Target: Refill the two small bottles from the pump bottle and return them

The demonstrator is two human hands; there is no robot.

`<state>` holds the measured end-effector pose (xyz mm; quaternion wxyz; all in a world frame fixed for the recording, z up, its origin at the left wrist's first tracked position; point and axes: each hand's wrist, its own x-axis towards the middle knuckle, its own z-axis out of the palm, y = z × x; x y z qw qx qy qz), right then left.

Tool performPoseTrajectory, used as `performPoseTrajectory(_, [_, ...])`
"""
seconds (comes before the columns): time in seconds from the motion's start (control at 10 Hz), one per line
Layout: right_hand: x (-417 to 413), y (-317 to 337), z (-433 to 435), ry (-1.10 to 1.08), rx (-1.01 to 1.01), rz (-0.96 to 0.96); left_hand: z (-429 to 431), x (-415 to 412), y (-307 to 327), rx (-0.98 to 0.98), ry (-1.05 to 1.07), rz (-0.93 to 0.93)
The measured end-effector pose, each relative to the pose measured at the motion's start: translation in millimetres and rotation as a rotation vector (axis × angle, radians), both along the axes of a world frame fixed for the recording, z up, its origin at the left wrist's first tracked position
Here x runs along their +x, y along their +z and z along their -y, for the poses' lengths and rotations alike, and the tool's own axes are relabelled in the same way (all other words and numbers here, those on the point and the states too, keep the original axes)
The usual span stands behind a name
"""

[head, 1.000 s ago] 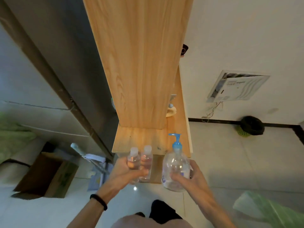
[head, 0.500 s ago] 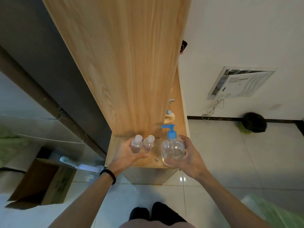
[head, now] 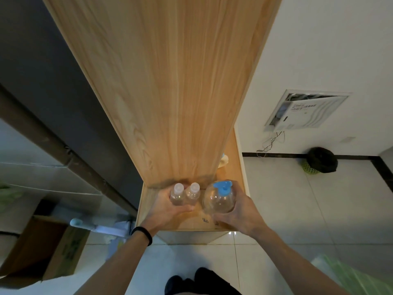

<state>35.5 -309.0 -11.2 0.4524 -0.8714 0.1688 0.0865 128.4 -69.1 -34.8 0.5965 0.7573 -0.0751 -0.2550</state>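
Note:
Two small clear bottles with white caps, one on the left (head: pixel 177 194) and one on the right (head: pixel 193 194), stand side by side in the grip of my left hand (head: pixel 168 207). My right hand (head: pixel 240 211) grips a larger clear pump bottle (head: pixel 219 201) with a blue pump head. All three are seen from above, over the low wooden shelf (head: pixel 153 218) at the foot of a tall wooden cabinet. Whether the bottles touch the shelf cannot be told.
The tall wooden cabinet panel (head: pixel 170 92) rises right behind the bottles. A pale object (head: pixel 223 160) sits deeper on the shelf. A cardboard box (head: pixel 42 250) and a mop head (head: pixel 93 226) lie on the floor at left, a black-lined bin (head: pixel 320 160) stands at the right wall.
Both hands carried the bottles forward from in front of the shelf edge to over the shelf, close to the cabinet panel. The view now looks more steeply down on them.

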Motion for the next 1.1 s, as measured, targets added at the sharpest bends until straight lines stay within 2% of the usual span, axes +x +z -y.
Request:
performPoseTrajectory(0.2, [5.0,1.9,1.3,0.035,-0.030,-0.032,-10.0,7.0,-3.0,-0.072,0.015,-0.019])
performPoseTrajectory(0.4, [2.0,6.6,0.2,0.063,0.001,-0.034,-5.8,8.7,5.4,-0.078,0.003,0.063])
performPoseTrajectory(0.6, [-5.2,14.9,2.7,0.054,0.000,-0.089,-6.4,7.9,4.3,-0.036,0.036,0.058])
performPoseTrajectory(0.7, [-9.7,23.6,9.1,0.051,0.008,-0.094,-6.1,7.1,2.5,0.056,0.026,0.048])
performPoseTrajectory(0.8, [-17.9,38.3,18.5,0.009,0.009,-0.095,-11.2,4.8,7.0,0.034,0.034,0.049])
performPoseTrajectory(0.9, [-31.2,60.7,27.9,-0.109,-0.073,-0.047,-23.4,-1.9,18.0,0.013,0.036,0.003])
performPoseTrajectory(1.0, [-47.2,105.3,45.5,-0.247,-0.110,0.110,-46.8,-15.4,23.8,0.058,0.186,0.060])
performPoseTrajectory(1.1, [-64.7,171.2,63.9,-0.299,-0.153,0.362,-79.4,-39.0,23.5,0.032,0.516,0.110])
